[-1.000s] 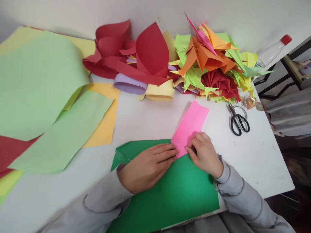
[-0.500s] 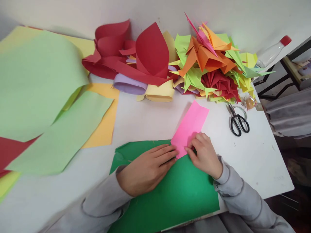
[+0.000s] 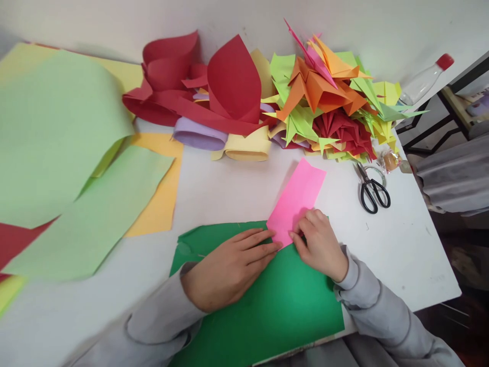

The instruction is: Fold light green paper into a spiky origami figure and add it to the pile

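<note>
White table (image 3: 401, 244); both hands' fingers (image 3: 303, 243) press flat, unclenched, on the smooth pink paper strip (image 3: 298, 196).

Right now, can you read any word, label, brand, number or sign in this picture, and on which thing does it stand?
None can be read.
Pink paper under both hands: blank.
Green sheet and other coloured sheets: blank.
Scissors: no mark visible.
Red-capped bottle: no label visible.
</note>
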{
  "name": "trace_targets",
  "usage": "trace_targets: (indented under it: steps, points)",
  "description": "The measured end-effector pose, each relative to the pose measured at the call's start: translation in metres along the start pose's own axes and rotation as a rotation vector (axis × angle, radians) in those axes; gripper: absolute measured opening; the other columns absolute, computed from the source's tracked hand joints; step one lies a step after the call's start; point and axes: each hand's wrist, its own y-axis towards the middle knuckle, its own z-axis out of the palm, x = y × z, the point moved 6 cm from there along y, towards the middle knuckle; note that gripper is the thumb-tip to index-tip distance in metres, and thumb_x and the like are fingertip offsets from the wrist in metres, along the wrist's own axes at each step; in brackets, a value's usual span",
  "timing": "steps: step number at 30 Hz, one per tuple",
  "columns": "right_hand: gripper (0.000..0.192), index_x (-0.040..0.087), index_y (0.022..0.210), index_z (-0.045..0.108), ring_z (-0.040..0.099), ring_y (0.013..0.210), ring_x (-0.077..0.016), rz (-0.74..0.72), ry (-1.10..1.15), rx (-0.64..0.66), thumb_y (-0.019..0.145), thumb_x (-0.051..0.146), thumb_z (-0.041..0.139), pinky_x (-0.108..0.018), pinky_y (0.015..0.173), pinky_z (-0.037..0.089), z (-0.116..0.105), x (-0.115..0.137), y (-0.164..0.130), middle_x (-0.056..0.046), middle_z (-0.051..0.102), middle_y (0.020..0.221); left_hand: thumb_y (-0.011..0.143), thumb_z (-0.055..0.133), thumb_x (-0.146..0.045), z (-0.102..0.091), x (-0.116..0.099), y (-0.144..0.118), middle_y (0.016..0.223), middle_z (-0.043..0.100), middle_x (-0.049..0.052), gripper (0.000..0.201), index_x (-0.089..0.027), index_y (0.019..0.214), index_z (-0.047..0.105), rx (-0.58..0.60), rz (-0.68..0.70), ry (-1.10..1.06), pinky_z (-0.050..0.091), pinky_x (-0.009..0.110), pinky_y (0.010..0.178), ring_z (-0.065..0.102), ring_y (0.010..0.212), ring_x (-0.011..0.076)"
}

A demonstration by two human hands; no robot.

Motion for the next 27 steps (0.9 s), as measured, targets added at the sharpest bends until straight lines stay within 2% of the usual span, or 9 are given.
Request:
trace_targets:
  steps: [4,9,13,15,18,20,22,25,27]
  points:
    - [0.018,0.018,0.077,0.057,0.047,0.082,-0.0243,-0.006,-0.063,-0.001,0.091,0.027,0.05,-0.037,0.073,0.04,-0.001,0.001,-0.001,-0.008,0.055,0.082,0.092,0.04,-0.014,-0.002,0.0,0.003,0.119,0.068,0.012,0.034,-0.013,0.118,0.062,-0.062,-0.051,0.094,0.05,0.042,0.097,0.059,0.115,0.0252]
    - [0.019,0.017,0.075,0.057,0.051,0.074,-0.0226,0.002,-0.107,0.001,0.09,0.022,0.047,-0.036,0.071,0.039,0.001,0.016,-0.013,-0.007,0.058,0.073,0.093,0.049,-0.033,0.006,0.001,0.005,0.118,0.067,0.015,0.038,-0.012,0.123,0.059,-0.106,-0.141,0.144,0.048,0.047,0.099,0.059,0.115,0.0289]
    - [0.028,0.019,0.065,0.057,0.05,0.058,-0.017,-0.07,0.021,0.082,0.09,0.026,0.049,-0.031,0.058,0.037,0.001,0.034,-0.024,-0.003,0.056,0.06,0.091,0.045,-0.014,0.008,0.003,0.005,0.112,0.07,0.013,0.028,-0.014,0.112,0.065,-0.155,-0.158,0.172,0.047,0.045,0.101,0.06,0.114,0.025]
    - [0.033,0.019,0.065,0.059,0.051,0.056,-0.016,-0.06,0.072,0.055,0.094,0.029,0.047,-0.031,0.057,0.038,-0.01,0.033,-0.023,-0.002,0.057,0.06,0.09,0.042,-0.008,0.008,0.004,0.005,0.113,0.07,0.011,0.029,-0.016,0.103,0.068,-0.16,-0.121,0.141,0.046,0.045,0.103,0.059,0.115,0.0221]
    - [0.026,0.018,0.085,0.065,0.059,0.077,-0.0207,-0.06,0.088,-0.051,0.096,0.027,0.044,-0.036,0.073,0.047,-0.033,0.023,-0.016,-0.007,0.067,0.08,0.09,0.044,-0.006,0.004,0.01,0.005,0.114,0.069,0.007,0.028,-0.02,0.087,0.068,-0.196,-0.085,0.131,0.045,0.045,0.104,0.057,0.116,0.019]
    - [0.023,0.016,0.109,0.063,0.059,0.098,-0.0249,-0.113,0.041,0.026,0.095,0.025,0.047,-0.041,0.086,0.048,-0.035,0.021,-0.014,-0.011,0.067,0.107,0.089,0.047,-0.007,-0.002,0.015,0.005,0.115,0.069,0.006,0.026,-0.02,0.082,0.068,-0.247,-0.094,0.177,0.048,0.045,0.1,0.056,0.116,0.02]
    - [0.031,0.015,0.122,0.058,0.056,0.11,-0.0291,-0.111,-0.081,0.119,0.093,0.023,0.051,-0.046,0.092,0.048,-0.029,0.022,-0.018,-0.016,0.06,0.126,0.088,0.046,-0.006,-0.008,0.018,0.005,0.114,0.069,0.007,0.026,-0.02,0.085,0.068,-0.283,-0.125,0.24,0.05,0.044,0.095,0.057,0.113,0.0222]
    - [0.038,0.012,0.126,0.055,0.053,0.116,-0.0346,-0.052,-0.253,0.178,0.089,0.019,0.058,-0.05,0.092,0.049,-0.018,0.031,-0.035,-0.021,0.053,0.135,0.085,0.044,-0.006,-0.011,0.016,0.008,0.112,0.069,0.011,0.029,-0.017,0.096,0.069,-0.247,-0.197,0.293,0.05,0.045,0.091,0.059,0.108,0.0256]
    - [0.042,0.008,0.126,0.055,0.055,0.113,-0.0367,-0.069,-0.281,0.19,0.086,0.021,0.062,-0.049,0.088,0.051,-0.016,0.042,-0.047,-0.025,0.055,0.131,0.085,0.046,-0.012,-0.009,0.011,0.012,0.108,0.069,0.013,0.028,-0.013,0.101,0.068,-0.21,-0.241,0.286,0.05,0.047,0.089,0.06,0.103,0.0281]
